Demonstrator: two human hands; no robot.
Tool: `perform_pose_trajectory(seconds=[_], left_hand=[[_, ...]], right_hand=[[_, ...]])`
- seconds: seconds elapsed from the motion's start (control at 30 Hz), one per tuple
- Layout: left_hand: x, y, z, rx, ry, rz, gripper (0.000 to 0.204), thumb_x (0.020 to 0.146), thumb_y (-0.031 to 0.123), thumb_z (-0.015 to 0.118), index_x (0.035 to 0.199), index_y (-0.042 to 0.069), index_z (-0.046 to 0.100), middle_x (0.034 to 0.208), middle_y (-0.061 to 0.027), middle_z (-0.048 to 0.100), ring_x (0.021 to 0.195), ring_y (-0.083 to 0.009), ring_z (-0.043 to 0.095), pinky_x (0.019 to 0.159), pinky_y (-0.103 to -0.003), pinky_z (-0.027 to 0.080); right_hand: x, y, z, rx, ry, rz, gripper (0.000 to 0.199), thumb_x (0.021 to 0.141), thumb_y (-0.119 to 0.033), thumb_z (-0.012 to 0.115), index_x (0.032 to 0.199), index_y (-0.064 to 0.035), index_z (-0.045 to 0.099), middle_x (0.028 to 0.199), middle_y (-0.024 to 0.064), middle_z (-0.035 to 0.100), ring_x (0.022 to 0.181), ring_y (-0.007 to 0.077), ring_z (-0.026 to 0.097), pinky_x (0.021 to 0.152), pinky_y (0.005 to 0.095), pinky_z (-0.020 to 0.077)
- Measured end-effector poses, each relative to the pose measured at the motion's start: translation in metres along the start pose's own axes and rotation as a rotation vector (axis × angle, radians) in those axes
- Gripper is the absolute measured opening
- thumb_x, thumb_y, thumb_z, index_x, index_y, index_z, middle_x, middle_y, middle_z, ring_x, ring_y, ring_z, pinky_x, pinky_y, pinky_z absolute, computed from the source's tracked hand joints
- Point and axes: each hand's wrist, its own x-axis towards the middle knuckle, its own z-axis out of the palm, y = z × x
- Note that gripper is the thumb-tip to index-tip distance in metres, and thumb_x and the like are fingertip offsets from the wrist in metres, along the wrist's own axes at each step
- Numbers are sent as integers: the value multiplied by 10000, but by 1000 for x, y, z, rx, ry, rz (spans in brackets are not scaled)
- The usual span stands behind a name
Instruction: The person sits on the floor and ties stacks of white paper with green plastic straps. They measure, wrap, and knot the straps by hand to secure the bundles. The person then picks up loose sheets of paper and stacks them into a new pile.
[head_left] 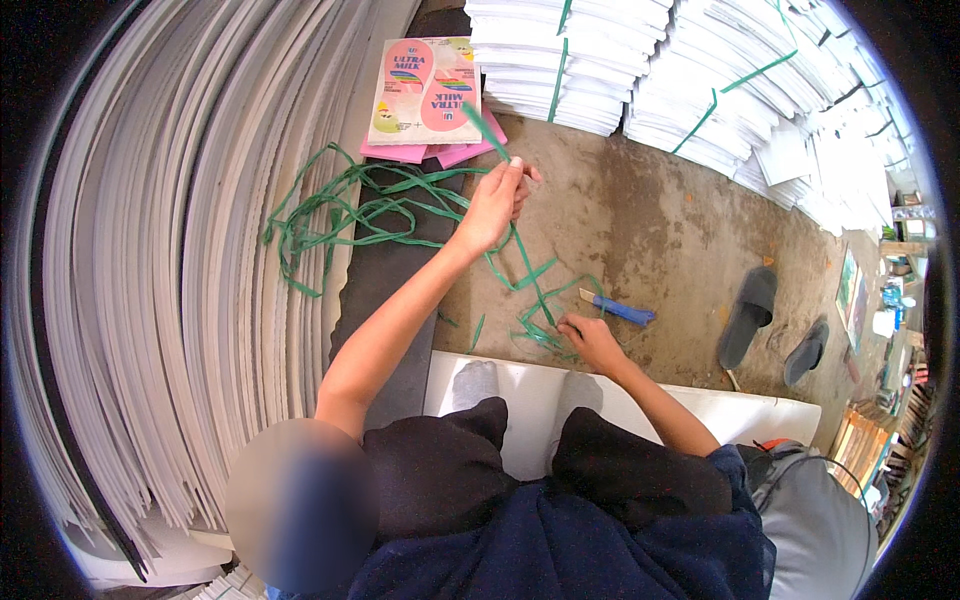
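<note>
My left hand (493, 207) is closed around a green plastic strap (486, 132), whose flat end sticks up past the thumb. From there the strap runs taut down to my right hand (592, 341), fingers pinched on it near the floor. Beside the right hand lie a blue-handled knife (625, 309), its tip pale, and a small tangle of the same green strap (545, 338). A larger loose heap of green strap (390, 239) spreads left of my left hand, over a dark strip and against the paper stack.
Tall paper stacks (240, 200) rise on the left. Strapped white bundles (560, 60) stand at the back. A printed carton sheet (425, 90) lies on pink pieces (470, 148). Two dark slippers (748, 318) rest on the floor at right. My feet are on a white board (700, 400).
</note>
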Motion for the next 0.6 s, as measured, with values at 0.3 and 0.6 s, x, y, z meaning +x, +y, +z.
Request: perform_pose_trajectory(seconds=[0.3, 0.6], left_hand=[[-15, 3, 24, 635, -80, 219, 313, 905, 278, 346, 806, 16, 487, 599, -39, 411, 532, -141, 408, 518, -293, 345], [-38, -6, 35, 850, -303, 121, 290, 885, 246, 377, 805, -16, 473, 632, -205, 487, 618, -353, 493, 589, -392, 381]], right_hand=[[-6, 36, -9, -290, 96, -137, 191, 793, -157, 513, 933, -33, 556, 939, 167, 556, 900, 327, 518, 766, 380, 411], [36, -103, -127, -170, 679, -495, 307, 689, 7, 614, 986, -47, 563, 946, 93, 572, 945, 229, 508, 797, 317, 421]])
